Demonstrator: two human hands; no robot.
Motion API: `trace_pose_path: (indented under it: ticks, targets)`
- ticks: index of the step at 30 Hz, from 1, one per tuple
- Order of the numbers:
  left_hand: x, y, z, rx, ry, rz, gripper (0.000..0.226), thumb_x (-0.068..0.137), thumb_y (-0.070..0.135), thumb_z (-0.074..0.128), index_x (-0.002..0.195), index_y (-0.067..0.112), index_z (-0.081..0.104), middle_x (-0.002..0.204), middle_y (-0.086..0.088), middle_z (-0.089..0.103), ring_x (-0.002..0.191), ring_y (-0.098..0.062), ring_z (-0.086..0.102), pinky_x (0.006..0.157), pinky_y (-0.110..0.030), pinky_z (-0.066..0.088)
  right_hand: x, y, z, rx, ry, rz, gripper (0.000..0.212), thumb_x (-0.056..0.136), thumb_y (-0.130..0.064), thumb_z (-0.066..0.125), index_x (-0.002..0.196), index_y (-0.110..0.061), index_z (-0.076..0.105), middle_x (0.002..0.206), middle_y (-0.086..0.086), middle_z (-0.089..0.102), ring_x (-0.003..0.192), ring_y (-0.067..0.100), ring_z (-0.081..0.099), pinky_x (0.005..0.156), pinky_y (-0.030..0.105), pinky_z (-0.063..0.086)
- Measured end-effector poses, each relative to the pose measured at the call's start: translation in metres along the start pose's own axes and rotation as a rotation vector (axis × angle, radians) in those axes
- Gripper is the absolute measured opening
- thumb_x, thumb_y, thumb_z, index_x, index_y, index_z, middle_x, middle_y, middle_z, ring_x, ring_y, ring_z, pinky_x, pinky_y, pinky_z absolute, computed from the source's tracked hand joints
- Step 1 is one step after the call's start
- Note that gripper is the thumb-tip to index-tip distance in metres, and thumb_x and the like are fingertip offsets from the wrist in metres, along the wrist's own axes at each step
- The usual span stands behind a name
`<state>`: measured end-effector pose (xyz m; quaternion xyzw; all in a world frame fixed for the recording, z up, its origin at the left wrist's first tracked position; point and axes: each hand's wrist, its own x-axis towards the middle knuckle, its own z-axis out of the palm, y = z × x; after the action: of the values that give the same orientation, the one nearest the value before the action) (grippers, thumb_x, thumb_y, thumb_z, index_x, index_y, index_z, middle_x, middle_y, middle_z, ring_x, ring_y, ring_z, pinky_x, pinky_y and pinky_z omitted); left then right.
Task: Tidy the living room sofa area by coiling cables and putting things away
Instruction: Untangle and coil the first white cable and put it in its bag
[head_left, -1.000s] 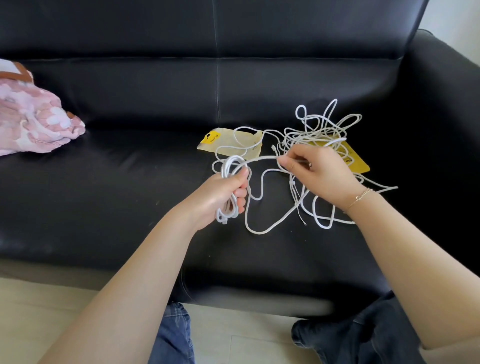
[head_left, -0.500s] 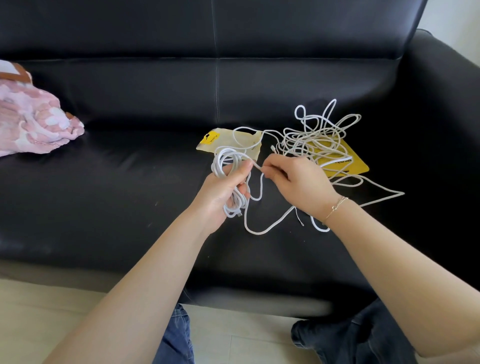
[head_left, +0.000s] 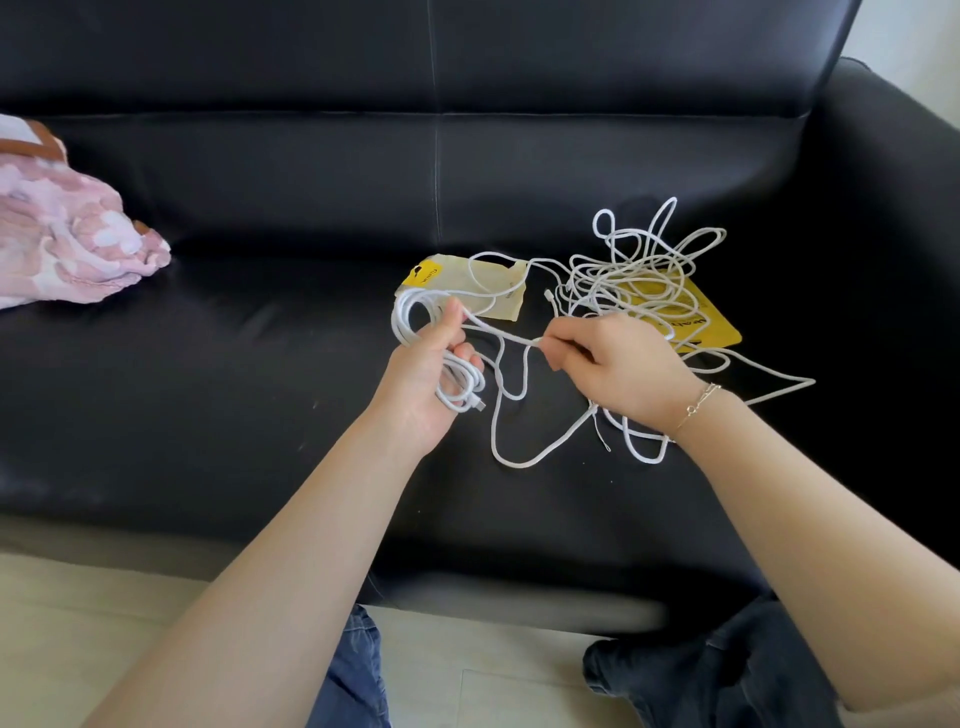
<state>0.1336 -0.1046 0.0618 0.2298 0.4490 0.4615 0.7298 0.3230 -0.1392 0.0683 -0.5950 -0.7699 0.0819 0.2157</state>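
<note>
Black leather sofa (head_left: 260, 332): smooth, glossy seat, serves as the work surface. Pink-and-white blanket (head_left: 62, 234), soft and crumpled, far left, well apart from the work.

Yellow packet (head_left: 696, 322) flat on the seat right of centre, mostly buried under the cable tangle (head_left: 639, 270): thin white cord in loose irregular loops, some trailing near and right. Pale pouch (head_left: 493, 291) with yellow label just left of the tangle, a strand lying across it.

Left hand (head_left: 431, 374) at centre, fingers curled round a finished coil (head_left: 415, 322) of thicker white cable, thumb clamping the top, plug end hanging below the palm; probably held that way so the loops don't spring open. Right hand (head_left: 618, 369) just beside it, thumb and forefinger pinching the free run of that cable, other fingers folded in; likely feeding slack for the next wrap. Short strand taut between both hands.

Judgement: coiling partway, most cord not yet sorted.
</note>
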Motion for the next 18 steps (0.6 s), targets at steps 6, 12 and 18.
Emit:
trace_pose_path:
  ticks: [6,12,18]
  targets:
    - [-0.005,-0.001,0.003,0.126,-0.023,0.054,0.021,0.085,0.03,0.074,0.096,0.012,0.068,0.057,0.002,0.045,0.051,-0.007,0.044,0.065,-0.023,0.045,-0.002,-0.018,0.009,-0.064,-0.063,-0.066,0.028,0.1,-0.029,0.043,0.075,-0.017,0.05,0.052,-0.005,0.039,0.059,0.02,0.043,0.06,0.036,0.042]
    - [-0.002,0.001,0.003,0.128,0.018,0.048,0.018,0.096,0.03,0.06,0.097,0.013,0.068,0.087,-0.002,0.069,0.082,-0.013,0.067,0.076,-0.031,0.057,-0.004,-0.012,0.008,-0.049,-0.095,-0.037,0.032,0.1,-0.033,0.044,0.078,-0.016,0.059,0.051,-0.005,0.044,0.052,0.011,0.043,0.056,0.031,0.04]
    - [0.0,0.019,-0.004,-0.168,0.083,0.0,0.017,0.097,0.022,0.061,0.096,0.005,0.063,0.085,-0.005,0.064,0.078,-0.014,0.067,0.086,-0.037,0.057,-0.004,0.004,-0.003,0.05,-0.181,0.102,0.029,0.098,-0.031,0.048,0.076,-0.02,0.065,0.056,-0.002,0.054,0.047,0.007,0.046,0.053,0.027,0.036]
